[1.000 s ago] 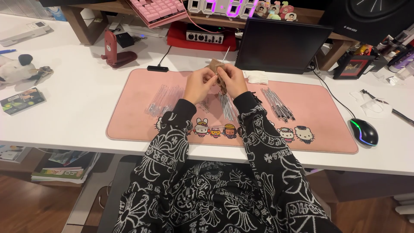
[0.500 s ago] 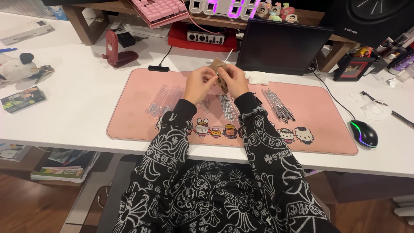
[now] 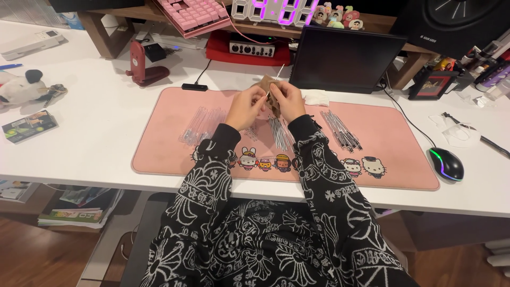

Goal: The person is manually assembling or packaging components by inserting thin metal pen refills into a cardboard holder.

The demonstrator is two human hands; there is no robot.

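Both hands meet above the far middle of the pink rectangular desk mat [image 3: 404, 133] with cartoon figures along its near edge. Left hand [image 3: 245, 109] and right hand [image 3: 289, 98] are pressed close together, both pinching a small brown paper-like packet [image 3: 267, 85]; a thin pale stick [image 3: 278, 71] pokes up out of it. Exact finger grip is too small to tell.

Change since 1 s ago: almost none. Hands stay in the same spot over the mat, packet still pinched between them, piles on the mat untouched. So the fiddling with the packet goes on, nothing set down yet.

On the mat: heap of clear slim plastic sleeves [image 3: 202, 123] left of the hands, bundle of thin dark-and-silver sticks [image 3: 278, 133] just below them, 1 more row of the same sticks [image 3: 341, 129] to the right.

Packages and signs: small green-and-black flat box [image 3: 29, 125] at the left table edge; white crumpled wrapper [image 3: 319, 97] just right of the hands; clear plastic wrapper [image 3: 451, 133] above the black computer mouse with a coloured light strip [image 3: 447, 162]; red flat device box [image 3: 248, 49] behind; white digital clock with purple digits [image 3: 276, 9] up top; red-framed small picture [image 3: 431, 85] at the right; dark blank screen [image 3: 345, 58] directly behind the hands.
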